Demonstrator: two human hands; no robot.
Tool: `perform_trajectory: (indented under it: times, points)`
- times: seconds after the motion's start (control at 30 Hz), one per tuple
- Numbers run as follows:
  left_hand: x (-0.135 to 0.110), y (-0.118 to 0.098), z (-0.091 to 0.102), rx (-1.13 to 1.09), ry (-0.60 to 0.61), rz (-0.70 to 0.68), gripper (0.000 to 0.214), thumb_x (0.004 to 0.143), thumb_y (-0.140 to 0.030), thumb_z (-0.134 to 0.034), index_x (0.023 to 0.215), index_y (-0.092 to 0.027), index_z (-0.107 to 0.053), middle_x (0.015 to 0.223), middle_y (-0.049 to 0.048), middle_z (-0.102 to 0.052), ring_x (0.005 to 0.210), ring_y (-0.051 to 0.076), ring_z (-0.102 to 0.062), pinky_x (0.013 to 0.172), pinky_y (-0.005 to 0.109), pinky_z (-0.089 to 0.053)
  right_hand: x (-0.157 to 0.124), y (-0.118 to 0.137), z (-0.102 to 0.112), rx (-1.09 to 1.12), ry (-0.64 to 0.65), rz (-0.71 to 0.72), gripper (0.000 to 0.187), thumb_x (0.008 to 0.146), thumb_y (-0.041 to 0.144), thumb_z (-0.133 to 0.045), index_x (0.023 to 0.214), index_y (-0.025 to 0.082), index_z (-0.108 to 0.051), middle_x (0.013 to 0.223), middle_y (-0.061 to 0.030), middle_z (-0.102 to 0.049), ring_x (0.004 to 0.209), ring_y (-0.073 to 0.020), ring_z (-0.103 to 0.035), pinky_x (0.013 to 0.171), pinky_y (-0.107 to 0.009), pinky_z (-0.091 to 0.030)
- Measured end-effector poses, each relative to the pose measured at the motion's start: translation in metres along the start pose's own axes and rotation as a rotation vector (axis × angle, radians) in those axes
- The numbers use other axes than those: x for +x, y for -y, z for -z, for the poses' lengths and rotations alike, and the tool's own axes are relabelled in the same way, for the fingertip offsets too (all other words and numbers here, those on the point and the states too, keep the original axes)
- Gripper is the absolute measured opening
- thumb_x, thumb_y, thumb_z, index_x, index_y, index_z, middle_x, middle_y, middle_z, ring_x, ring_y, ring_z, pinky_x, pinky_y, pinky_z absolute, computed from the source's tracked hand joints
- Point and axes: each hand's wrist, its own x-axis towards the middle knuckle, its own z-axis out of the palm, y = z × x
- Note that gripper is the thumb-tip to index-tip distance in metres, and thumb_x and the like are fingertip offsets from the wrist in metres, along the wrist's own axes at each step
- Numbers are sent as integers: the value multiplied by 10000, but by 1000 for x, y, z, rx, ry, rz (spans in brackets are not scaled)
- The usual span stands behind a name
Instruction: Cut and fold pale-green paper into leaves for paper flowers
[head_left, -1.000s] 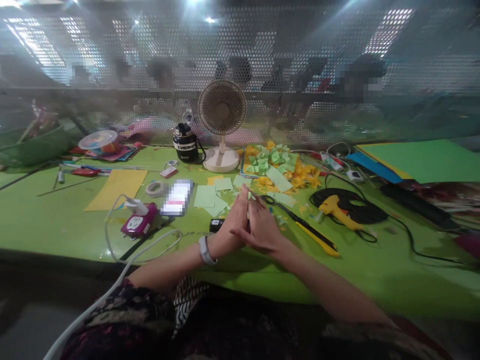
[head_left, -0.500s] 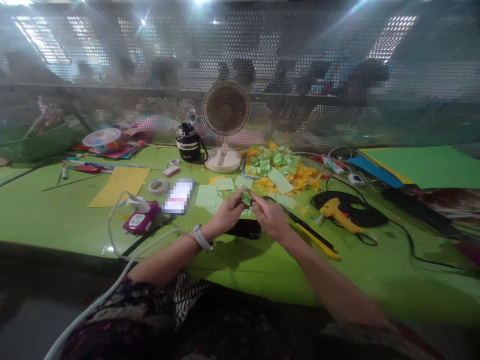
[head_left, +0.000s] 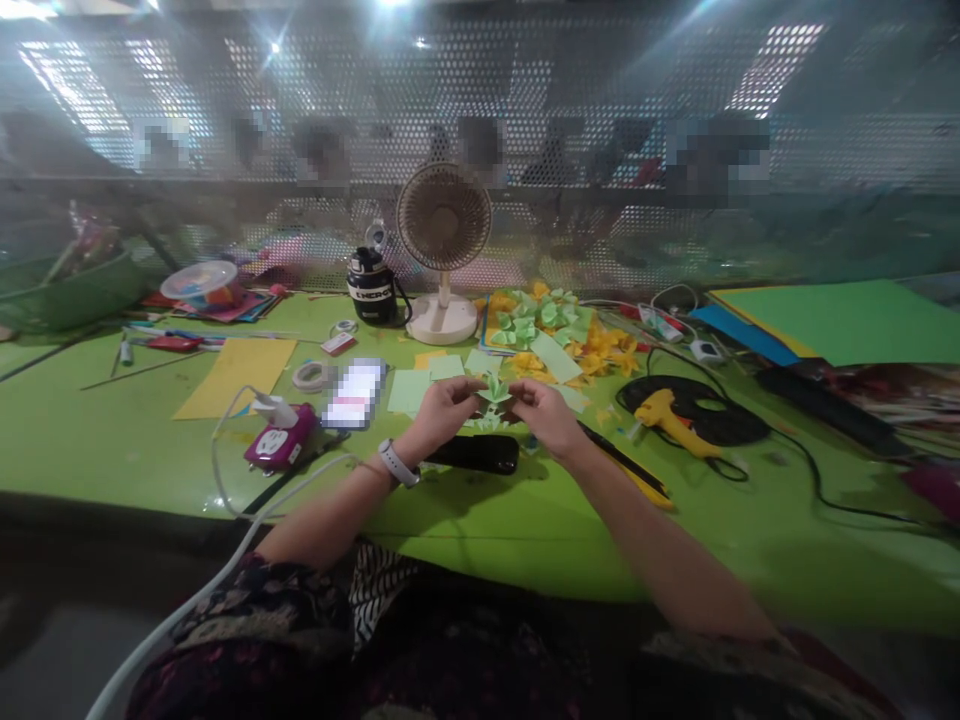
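Observation:
A small folded piece of pale green paper [head_left: 493,392] hangs between my hands, held up over the table. My left hand [head_left: 446,410] pinches its left side, and my right hand [head_left: 544,417] pinches its right side. A white smartwatch [head_left: 395,463] sits on my left wrist. Just below my hands lies a black phone [head_left: 472,453], face down. Loose pale green paper squares [head_left: 409,391] lie beyond my left hand. Past my right hand, a yellow-and-black utility knife [head_left: 626,462] is partly hidden by my forearm.
The green table [head_left: 150,450] holds a yellow glue gun [head_left: 667,420], a pile of yellow and green paper pieces [head_left: 555,335], a desk fan [head_left: 444,240], a magenta socket [head_left: 281,438] with a white cable, and a tape roll [head_left: 313,376]. Coloured card sheets [head_left: 840,320] lie at right. A perforated metal screen stands behind.
My hands have moved apart and level, the paper piece now spread and raised between them. Both hands have shifted slightly away from the utility knife's earlier overlap, and the black phone stays below them.

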Motion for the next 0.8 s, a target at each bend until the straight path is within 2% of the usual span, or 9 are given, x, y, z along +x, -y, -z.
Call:
perform_trajectory:
  times: [0.17, 0.33, 0.6, 0.73, 0.8]
  points:
    - [-3, -10, 2, -34, 118, 1, 483, 750, -219, -700, 1221, -179, -602, 780, -10, -673, 661, 92, -635, 666, 234, -550, -4, 4, -1, 31, 5, -29, 285, 667, 254, -687, 926, 205, -579, 677, 33, -670, 550, -122, -618, 623, -296, -546]
    - [-4, -11, 0, -128, 106, 23, 364, 739, -254, -729, 1081, -173, -632, 799, -5, -668, 671, 91, -636, 658, 235, -564, -8, 9, -4, 61, 14, -24, 305, 663, 225, -653, 956, 211, -567, 653, 47, -653, 541, -119, -603, 605, -288, -538]
    - [-4, -11, -2, -211, 82, 31, 374, 676, -330, -806, 967, -167, -637, 817, 9, -698, 717, 116, -653, 678, 270, -582, -4, -5, 0, 88, -2, 55, 236, 706, 284, -677, 922, 224, -604, 703, 31, -660, 584, -123, -614, 603, -284, -542]
    - [-5, -12, -4, -214, 69, 35, 443, 666, -365, -818, 1020, -171, -635, 794, 3, -694, 690, 110, -645, 671, 262, -574, -4, -3, -2, 104, -16, 62, 227, 694, 296, -690, 891, 212, -616, 697, 21, -658, 585, -129, -612, 605, -295, -546]
    - [-5, -11, -4, -192, 68, 61, 409, 686, -405, -799, 963, -153, -634, 758, 3, -683, 642, 107, -643, 635, 254, -566, -5, 0, -4, 108, -35, 54, 254, 678, 310, -711, 889, 213, -608, 693, 22, -651, 586, -135, -610, 605, -303, -547]
